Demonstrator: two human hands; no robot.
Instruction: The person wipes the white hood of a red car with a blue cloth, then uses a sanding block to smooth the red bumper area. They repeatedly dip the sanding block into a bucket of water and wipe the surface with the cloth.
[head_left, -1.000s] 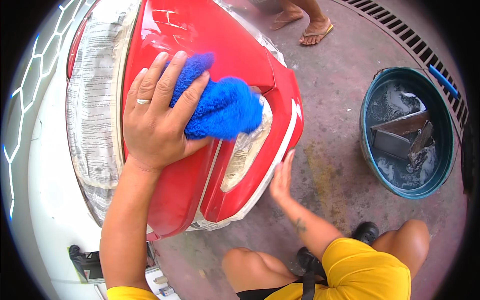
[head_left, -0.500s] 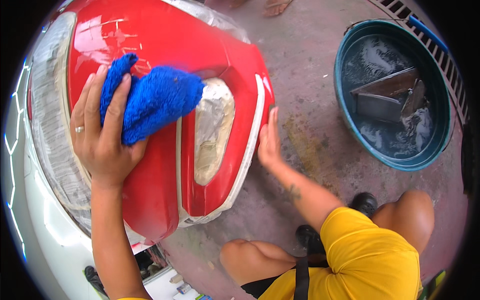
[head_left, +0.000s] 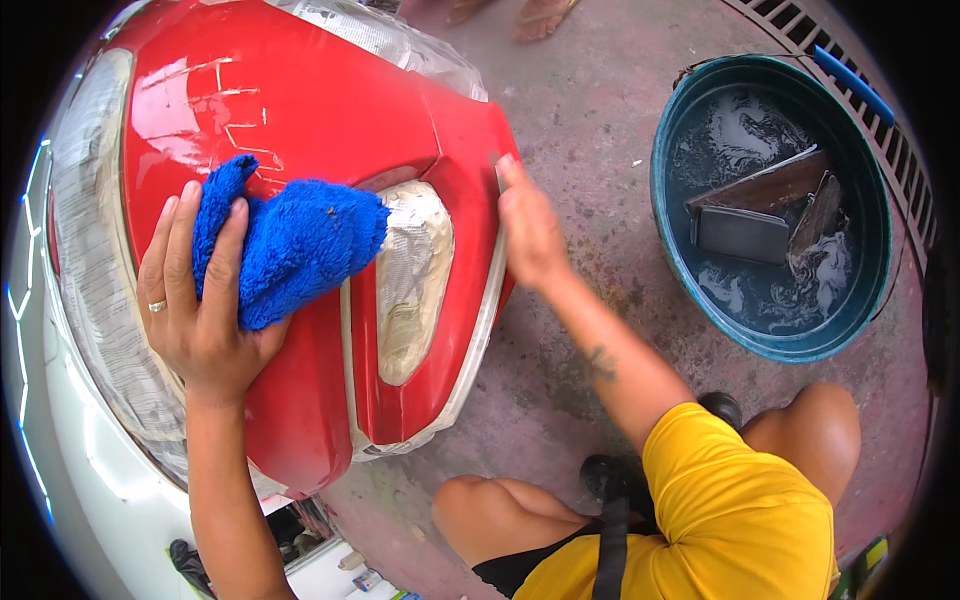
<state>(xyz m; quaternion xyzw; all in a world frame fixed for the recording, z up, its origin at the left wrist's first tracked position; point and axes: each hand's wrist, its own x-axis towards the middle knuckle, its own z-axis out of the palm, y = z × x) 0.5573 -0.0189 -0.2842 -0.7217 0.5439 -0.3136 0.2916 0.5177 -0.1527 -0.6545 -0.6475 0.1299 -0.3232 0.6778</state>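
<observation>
A bunched blue microfiber cloth (head_left: 305,250) is gripped in my left hand (head_left: 205,320), its fingers lying over the red bumper (head_left: 300,120). A ring shows on one finger. My right hand (head_left: 530,225) presses its closed fingers against the bumper's outer edge. A sliver of something thin and grey shows at those fingertips, too small to name. Between the two hands, an oval recess in the bumper is covered with masking paper and tape (head_left: 412,290). More masking film and tape (head_left: 90,270) cover the long section at the left.
A dark teal bucket (head_left: 660,200) of sudsy water stands on the stained floor (head_left: 590,90) at the right, with dark flat blocks or pads in it. Beyond it lies a slatted floor grate (head_left: 790,25). Another person's bare feet (head_left: 545,18) show at the top. My bent knees are below.
My right hand has slid up along the bumper's edge, its fingers now bent more. The left hand stays on the bumper with the cloth. The whole view has shifted slightly.
</observation>
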